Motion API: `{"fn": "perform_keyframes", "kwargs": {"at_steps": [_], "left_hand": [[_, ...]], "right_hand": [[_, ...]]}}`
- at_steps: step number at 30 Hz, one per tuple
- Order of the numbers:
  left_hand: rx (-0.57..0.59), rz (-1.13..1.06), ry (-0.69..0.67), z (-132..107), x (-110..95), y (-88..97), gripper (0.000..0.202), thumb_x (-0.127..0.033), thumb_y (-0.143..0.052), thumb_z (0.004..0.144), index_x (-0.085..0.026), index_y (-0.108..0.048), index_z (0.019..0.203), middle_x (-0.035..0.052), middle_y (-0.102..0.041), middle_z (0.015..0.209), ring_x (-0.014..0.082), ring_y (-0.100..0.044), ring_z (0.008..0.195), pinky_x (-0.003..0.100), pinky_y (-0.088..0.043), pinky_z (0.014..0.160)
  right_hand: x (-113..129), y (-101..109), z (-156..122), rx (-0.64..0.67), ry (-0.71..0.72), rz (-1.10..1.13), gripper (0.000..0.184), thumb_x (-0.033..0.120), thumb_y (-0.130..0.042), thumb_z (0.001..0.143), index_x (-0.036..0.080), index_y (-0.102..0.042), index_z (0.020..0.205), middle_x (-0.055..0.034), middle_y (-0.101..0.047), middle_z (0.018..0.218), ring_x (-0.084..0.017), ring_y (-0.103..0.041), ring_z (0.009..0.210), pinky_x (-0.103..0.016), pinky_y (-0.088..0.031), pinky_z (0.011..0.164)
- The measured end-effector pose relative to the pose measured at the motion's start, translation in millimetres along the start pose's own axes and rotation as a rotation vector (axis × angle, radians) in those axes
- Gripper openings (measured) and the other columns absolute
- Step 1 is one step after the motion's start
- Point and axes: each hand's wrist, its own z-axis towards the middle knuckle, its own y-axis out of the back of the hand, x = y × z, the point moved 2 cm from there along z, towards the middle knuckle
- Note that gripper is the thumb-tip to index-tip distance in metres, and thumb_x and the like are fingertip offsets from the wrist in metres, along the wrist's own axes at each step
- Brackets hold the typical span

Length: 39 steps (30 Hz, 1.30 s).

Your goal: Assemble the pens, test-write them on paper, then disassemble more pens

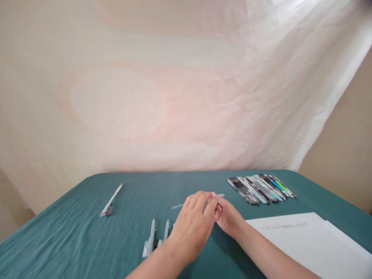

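My left hand [193, 221] and my right hand [228, 217] meet above the middle of the table, fingers closed and touching each other. Whatever they pinch is hidden behind the left hand's fingers. A thin, pale, pen-like stick [177, 206] shows left of the fingers, and a pale tip shows on their right; I cannot tell whether these are one piece, or held or lying behind. Close to my left wrist lie a grey pen-like piece [151, 237] with a clip and a second grey piece [166, 230], partly covered by the hand.
A row of many pens [261, 189], mostly black, grey and pale blue, lies at the back right. White paper sheets [296, 240] lie under and beside my right forearm. A white pen [112, 198] and a small dark piece [109, 210] lie on the green cloth [72, 232] at left.
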Motion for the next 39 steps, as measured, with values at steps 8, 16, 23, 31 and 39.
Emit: {"fn": "perform_keyframes", "kwargs": {"at_steps": [8,16,23,31,39], "left_hand": [[0.293,-0.063,-0.201,4,-30,-47.1,0.033,-0.035,-0.042,0.083,-0.02,-0.048,0.112,0.0069,-0.053,0.102,0.0193,-0.048,0.093,0.031,-0.037,0.081],[0.285,0.162,-0.099,42,-76,-110.2,0.052,-0.054,-0.041,0.078,-0.017,-0.051,0.112,0.0098,-0.053,0.093,0.0238,-0.046,0.084,0.035,-0.036,0.068],[0.324,0.342,-0.253,49,-88,-115.8,0.047,-0.051,-0.048,0.076,-0.01,-0.061,0.096,0.0099,-0.056,0.087,0.0218,-0.045,0.081,0.032,-0.029,0.063],[0.328,0.296,-0.409,33,-85,-105.1,0.034,-0.042,-0.048,0.079,-0.013,-0.065,0.084,0.0087,-0.057,0.081,0.0212,-0.047,0.081,0.033,-0.029,0.064],[0.319,-0.754,0.077,29,-61,-85.7,0.03,-0.037,-0.041,0.083,-0.017,-0.063,0.088,0.0048,-0.059,0.08,0.0139,-0.052,0.073,0.027,-0.039,0.067]], "right_hand": [[78,12,13,-0.048,0.062,0.156,0.011,0.019,-0.056,0.079,0.016,-0.056,0.069,0.0016,-0.062,0.063,-0.002,-0.051,0.046,-0.009,-0.044,0.041],[85,41,18,0.01,0.02,0.093,0.011,0.024,-0.06,0.075,0.016,-0.057,0.069,0.0029,-0.063,0.059,-0.004,-0.049,0.042,-0.014,-0.037,0.038],[85,60,22,0.033,0.048,0.082,0.01,0.024,-0.064,0.072,0.017,-0.058,0.07,0.005,-0.06,0.057,-0.004,-0.051,0.047,-0.016,-0.042,0.049],[84,57,19,0.039,0.061,0.077,0.008,0.022,-0.063,0.072,0.016,-0.059,0.07,0.0043,-0.059,0.057,-0.005,-0.051,0.047,-0.018,-0.043,0.05],[82,59,21,0.055,0.062,0.079,0.007,0.021,-0.064,0.072,0.016,-0.059,0.071,0.0048,-0.06,0.057,-0.004,-0.052,0.048,-0.017,-0.043,0.051]]}}
